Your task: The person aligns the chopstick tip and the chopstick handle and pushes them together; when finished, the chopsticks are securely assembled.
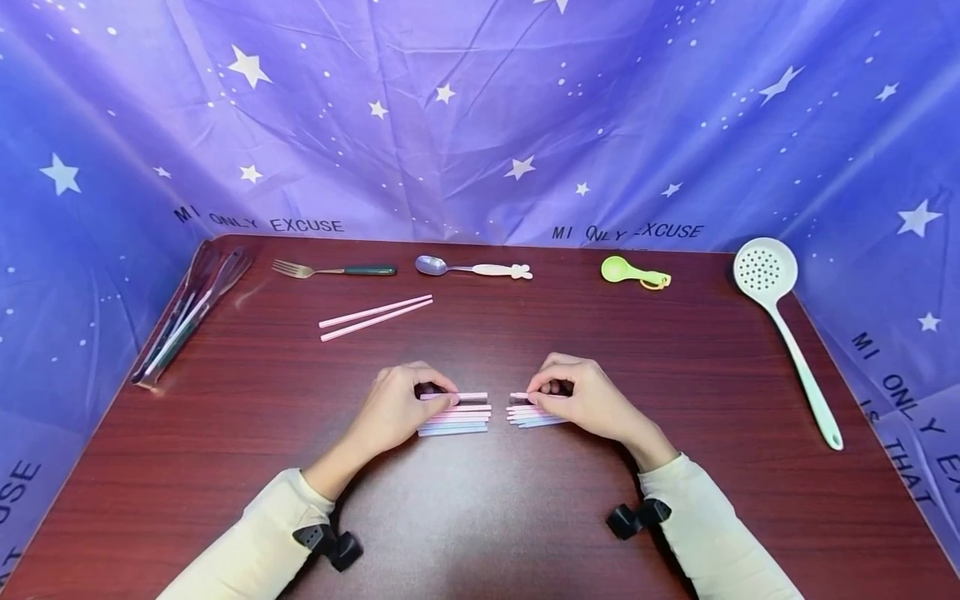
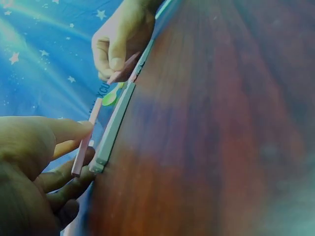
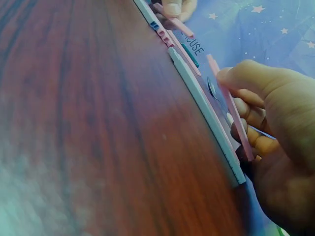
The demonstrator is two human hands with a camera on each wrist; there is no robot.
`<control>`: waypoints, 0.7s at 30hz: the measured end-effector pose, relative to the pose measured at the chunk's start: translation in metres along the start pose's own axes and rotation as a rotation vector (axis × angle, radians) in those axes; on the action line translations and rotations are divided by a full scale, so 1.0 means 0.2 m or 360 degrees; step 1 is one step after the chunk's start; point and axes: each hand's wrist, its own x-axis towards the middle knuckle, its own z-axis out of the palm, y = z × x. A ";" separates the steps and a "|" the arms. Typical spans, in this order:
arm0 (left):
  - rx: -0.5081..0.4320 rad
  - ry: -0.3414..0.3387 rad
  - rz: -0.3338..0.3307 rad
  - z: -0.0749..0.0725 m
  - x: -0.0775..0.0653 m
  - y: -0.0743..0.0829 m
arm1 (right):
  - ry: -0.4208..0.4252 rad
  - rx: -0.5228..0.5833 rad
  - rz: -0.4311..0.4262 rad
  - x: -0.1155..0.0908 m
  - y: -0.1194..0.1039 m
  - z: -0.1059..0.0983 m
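Note:
My left hand (image 1: 397,408) pinches a pink chopstick half (image 1: 472,396) between thumb and fingers. Opposite it, my right hand (image 1: 588,400) pinches another pink chopstick half (image 3: 230,105). Both pieces are raised, their ends facing each other across a gap. Under the left hand lies a row of pink chopstick halves (image 1: 472,414) and blue ones (image 1: 453,431). A matching row of pink halves (image 1: 517,413) and blue ones (image 1: 542,422) lies beneath the right hand, which partly covers it. Socket-like openings show on the left row's ends in the right wrist view.
Two whole pink chopsticks (image 1: 375,317) lie further back. Along the rear are a fork (image 1: 333,270), a spoon (image 1: 472,269) and green measuring spoons (image 1: 633,273). A slotted skimmer (image 1: 787,333) is at right; a clear pouch of utensils (image 1: 187,317) lies at left.

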 end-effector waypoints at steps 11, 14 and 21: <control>-0.0050 0.0002 0.0050 0.01 0.06 0.06 | 0.0052 -0.0024 -0.0011 0.01 -0.05 -0.02; -0.0087 -0.0006 0.0058 0.01 0.06 0.06 | 0.0080 -0.0038 -0.0035 0.01 -0.06 -0.03; -0.0117 -0.0024 0.0044 0.02 0.07 0.05 | 0.0108 -0.0014 -0.0035 0.01 -0.06 -0.02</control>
